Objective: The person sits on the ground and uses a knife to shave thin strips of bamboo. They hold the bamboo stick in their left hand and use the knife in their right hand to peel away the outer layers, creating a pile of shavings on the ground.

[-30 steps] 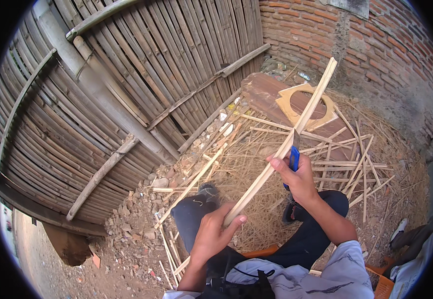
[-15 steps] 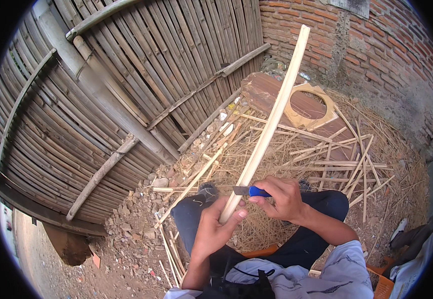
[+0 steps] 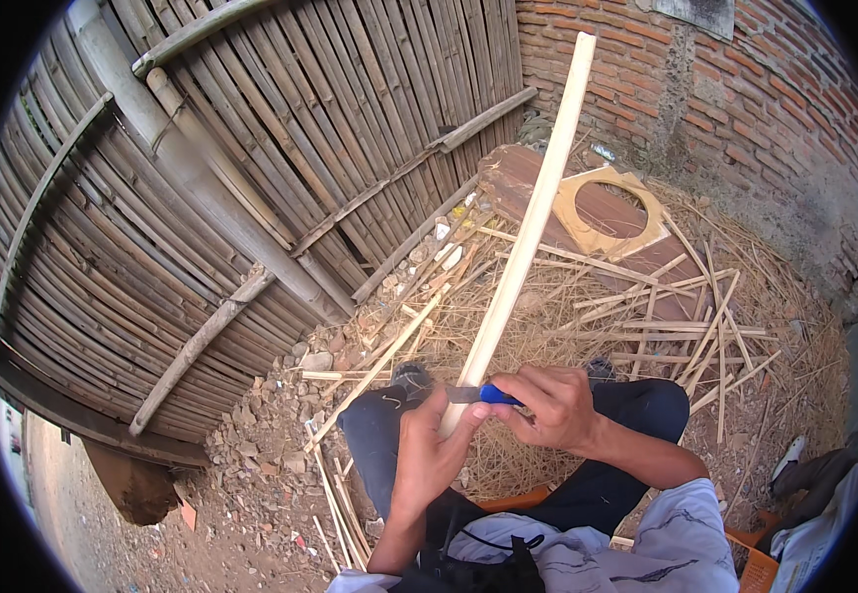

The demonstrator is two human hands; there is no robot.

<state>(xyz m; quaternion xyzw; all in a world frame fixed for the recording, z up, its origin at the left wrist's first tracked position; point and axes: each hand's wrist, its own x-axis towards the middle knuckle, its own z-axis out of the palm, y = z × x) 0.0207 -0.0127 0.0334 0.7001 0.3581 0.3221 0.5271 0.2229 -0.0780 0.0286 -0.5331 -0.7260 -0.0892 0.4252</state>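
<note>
A long pale bamboo strip [image 3: 526, 242] slants up and away from my lap toward the brick wall. Its near end is gripped by my left hand [image 3: 431, 435], fingers wrapped round it and thumb near the blade. My right hand [image 3: 555, 407] is closed on the blue handle of a knife [image 3: 501, 395]. The knife's grey blade lies crosswise on the strip, close to my left thumb and fingers. Part of the handle is hidden inside my right fist.
Cut strips [image 3: 710, 336] and straw-like shavings [image 3: 537, 326] litter the ground ahead. A brown board [image 3: 518, 188] carries a flat piece with a round hole [image 3: 572, 222]. A bamboo fence [image 3: 251, 178] stands left, a brick wall [image 3: 626, 79] behind. Another person's foot [image 3: 789, 460] shows at right.
The blade has come down along the strip, nearer my left hand. The strip's far end has shifted slightly left and up. Both hands keep their holds.
</note>
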